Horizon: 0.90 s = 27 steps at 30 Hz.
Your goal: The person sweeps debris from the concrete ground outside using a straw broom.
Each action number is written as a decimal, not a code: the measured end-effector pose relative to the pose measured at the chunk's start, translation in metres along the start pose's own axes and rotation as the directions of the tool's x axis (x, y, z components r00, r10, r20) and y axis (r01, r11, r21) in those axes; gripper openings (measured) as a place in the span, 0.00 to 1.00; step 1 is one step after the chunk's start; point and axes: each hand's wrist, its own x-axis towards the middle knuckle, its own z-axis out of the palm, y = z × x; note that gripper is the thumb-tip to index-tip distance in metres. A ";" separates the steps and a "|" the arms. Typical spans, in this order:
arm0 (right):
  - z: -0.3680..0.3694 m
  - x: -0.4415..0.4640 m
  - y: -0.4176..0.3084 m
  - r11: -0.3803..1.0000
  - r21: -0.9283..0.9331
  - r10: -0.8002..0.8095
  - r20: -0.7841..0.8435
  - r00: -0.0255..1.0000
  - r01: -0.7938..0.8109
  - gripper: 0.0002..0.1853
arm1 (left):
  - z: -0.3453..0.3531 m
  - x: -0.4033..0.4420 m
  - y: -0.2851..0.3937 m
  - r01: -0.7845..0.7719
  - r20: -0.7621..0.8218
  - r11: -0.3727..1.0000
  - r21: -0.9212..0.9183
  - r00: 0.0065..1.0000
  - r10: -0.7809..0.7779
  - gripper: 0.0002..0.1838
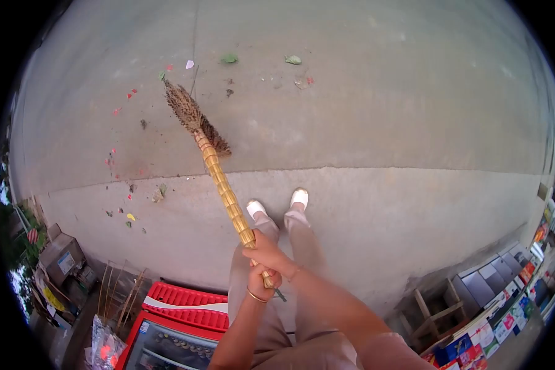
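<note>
A straw broom [227, 196] slants up and to the left across the view, its brown bristle head [194, 117] over the concrete ground. My right hand [267, 253] is wrapped round the yellow bound handle. Below it, close to the handle's end, my left hand [264, 282] grips the same handle, with a thin bangle on that wrist. Around and left of the bristles lie scattered bits of litter: red scraps, a pale petal-like piece [190, 64], green leaves [229, 58] and a crumpled leafy clump [160, 193].
My feet in white shoes [300, 197] stand on the concrete, just behind a seam line. A red-framed cooler [185, 317] is at the lower left, beside a grey box-like unit [61, 259]. At the lower right are a wooden stool [430, 311] and rows of colourful packages [484, 333].
</note>
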 end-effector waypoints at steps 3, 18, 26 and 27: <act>-0.045 -0.043 0.015 0.982 -0.174 -0.144 -0.417 0.897 0.077 0.19 | 0.034 0.018 -0.037 0.172 -0.143 0.982 0.080 0.977 -0.159 0.08; -0.045 0.147 -0.068 0.942 -0.284 0.037 -0.442 0.896 -0.179 0.28 | 0.034 0.115 0.142 0.342 0.071 0.916 -0.209 0.940 -0.334 0.07; 0.006 0.135 -0.163 0.950 -0.311 0.002 0.090 0.996 0.026 0.23 | 0.080 0.058 0.178 -0.045 -0.040 0.981 -0.186 0.998 0.038 0.08; -0.004 0.128 -0.157 0.948 -0.307 -0.083 0.020 0.996 0.085 0.23 | 0.091 0.061 0.168 -0.043 -0.032 0.983 -0.177 0.999 0.038 0.09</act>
